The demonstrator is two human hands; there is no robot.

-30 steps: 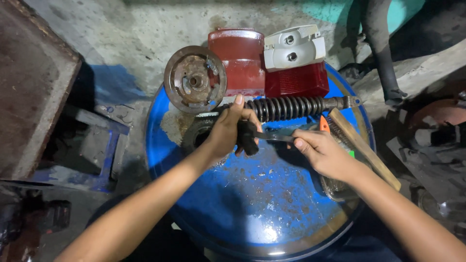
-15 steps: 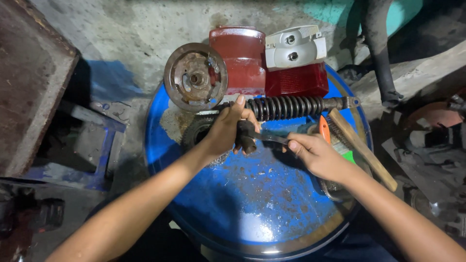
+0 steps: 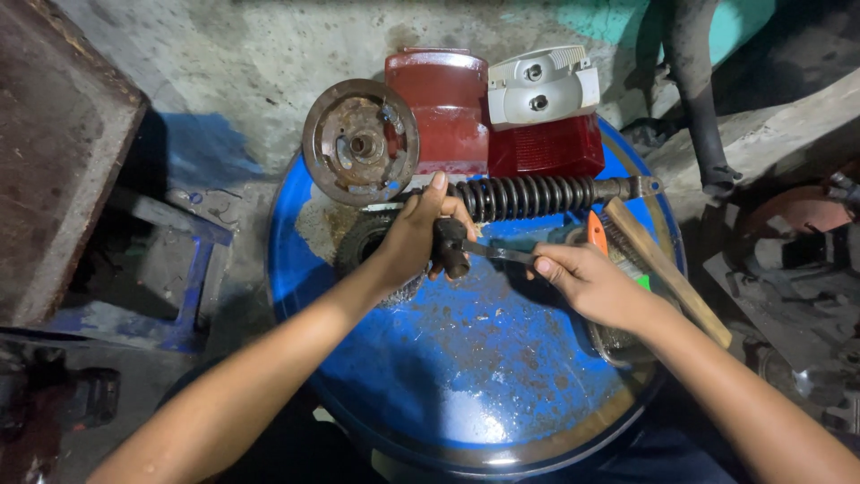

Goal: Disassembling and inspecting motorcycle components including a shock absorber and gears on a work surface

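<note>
Underneath everything sits a blue steel drum, its scuffed, rust-flecked lid serving as the work surface. Along its far edge rest a red housing cover, a red tail-lamp lens with a grey plastic piece above it, and a rusty round brake drum plate to the left. Just in front of these lies a black coil-spring shock absorber, stretched across the lid. At the right edge a wooden handle lies at a slant, with an orange-handled tool just beside it. The left hand is clenched around a small dark cylindrical part, held near the spring's left end. The right hand pinches a thin metal tool, whose tip touches that part.
</note>
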